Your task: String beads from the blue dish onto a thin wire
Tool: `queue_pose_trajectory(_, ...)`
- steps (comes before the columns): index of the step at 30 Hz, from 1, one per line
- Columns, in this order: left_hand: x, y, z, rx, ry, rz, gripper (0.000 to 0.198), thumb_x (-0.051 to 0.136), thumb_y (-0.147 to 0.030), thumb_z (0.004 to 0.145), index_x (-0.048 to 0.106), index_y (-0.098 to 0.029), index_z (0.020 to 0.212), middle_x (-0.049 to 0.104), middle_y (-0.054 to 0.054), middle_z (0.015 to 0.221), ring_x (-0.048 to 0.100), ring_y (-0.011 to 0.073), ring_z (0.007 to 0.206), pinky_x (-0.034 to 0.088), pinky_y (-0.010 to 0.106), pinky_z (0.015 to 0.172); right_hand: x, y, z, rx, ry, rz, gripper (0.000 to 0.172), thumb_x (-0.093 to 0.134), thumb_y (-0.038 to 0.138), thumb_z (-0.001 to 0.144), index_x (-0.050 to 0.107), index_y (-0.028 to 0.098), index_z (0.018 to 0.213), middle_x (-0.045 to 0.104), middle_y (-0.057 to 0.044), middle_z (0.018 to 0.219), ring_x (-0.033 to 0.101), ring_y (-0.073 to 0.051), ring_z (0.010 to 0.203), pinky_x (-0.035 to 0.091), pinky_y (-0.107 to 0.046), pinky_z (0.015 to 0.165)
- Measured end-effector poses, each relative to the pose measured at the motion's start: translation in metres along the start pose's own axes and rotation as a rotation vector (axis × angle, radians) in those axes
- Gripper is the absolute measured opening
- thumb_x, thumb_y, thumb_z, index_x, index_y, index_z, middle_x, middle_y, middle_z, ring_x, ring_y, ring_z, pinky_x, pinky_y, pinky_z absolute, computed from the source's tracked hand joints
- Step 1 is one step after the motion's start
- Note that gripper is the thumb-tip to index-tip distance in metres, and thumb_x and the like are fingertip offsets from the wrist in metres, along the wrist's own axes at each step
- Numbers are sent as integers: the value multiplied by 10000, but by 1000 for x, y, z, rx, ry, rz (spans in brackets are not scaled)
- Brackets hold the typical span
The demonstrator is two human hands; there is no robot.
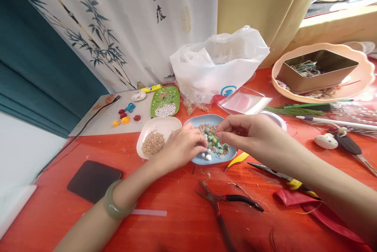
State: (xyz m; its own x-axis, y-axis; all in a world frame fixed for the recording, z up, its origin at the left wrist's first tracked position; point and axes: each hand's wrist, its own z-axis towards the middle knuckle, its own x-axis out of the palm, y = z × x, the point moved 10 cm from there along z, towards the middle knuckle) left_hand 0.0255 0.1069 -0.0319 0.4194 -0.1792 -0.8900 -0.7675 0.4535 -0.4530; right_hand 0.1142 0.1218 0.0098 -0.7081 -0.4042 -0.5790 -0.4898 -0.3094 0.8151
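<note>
Both hands are over a blue tray (pixel 203 161) of mixed beads in green, white, pink and gold. My left hand (pixel 184 146) reaches in from the left, fingers curled down at the beads. Whatever lies between its fingertips is hidden. On the right side of the tray, my right hand (pixel 246 131) holds thumb and forefinger pinched together just above the beads. Anything in that pinch is too small to name. Beside my left hand stands a cream tray (pixel 141 134) with small gold beads (pixel 153 144).
Pliers (pixel 216 199) lie in front of the blue tray. More pliers (pixel 273 171) and yellow tweezers (pixel 238 159) are under my right arm. A phone (pixel 93 180) rests at left. Behind are a green tray (pixel 153 105), a plastic bag (pixel 203 71) and a peach basin (pixel 278 85).
</note>
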Motion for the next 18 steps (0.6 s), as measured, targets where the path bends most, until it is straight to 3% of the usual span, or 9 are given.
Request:
queue_pose_trajectory(11, -8, 14, -3, -76, -32, 19, 164, 569, -167, 800, 687, -244, 885, 650, 15, 822, 523, 178, 836, 413, 294, 729, 0, -1, 0, 17, 4, 17, 143, 529, 259, 754, 638, 199, 683, 555, 30, 549, 471, -94, 513, 350, -223, 452)
queue_pose_trajectory(14, -8, 5, -3, -26, -36, 0, 142, 577, -176, 804, 684, -235, 877, 658, 4, 848, 510, 175, 850, 413, 288, 736, 2, -1, 0, 16, 9, 24, 137, 535, 258, 754, 642, 202, 689, 552, 34, 549, 468, -90, 516, 352, -218, 456)
queue_pose_trajectory(18, 2, -11, -1, 78, 48, 16, 85, 616, -223, 790, 687, -228, 836, 657, -12, 879, 478, 179, 867, 409, 280, 722, 2, 0, 1, 4, 12, 21, 133, 539, 243, 752, 633, 198, 669, 535, 39, 537, 442, -81, 505, 329, -210, 444)
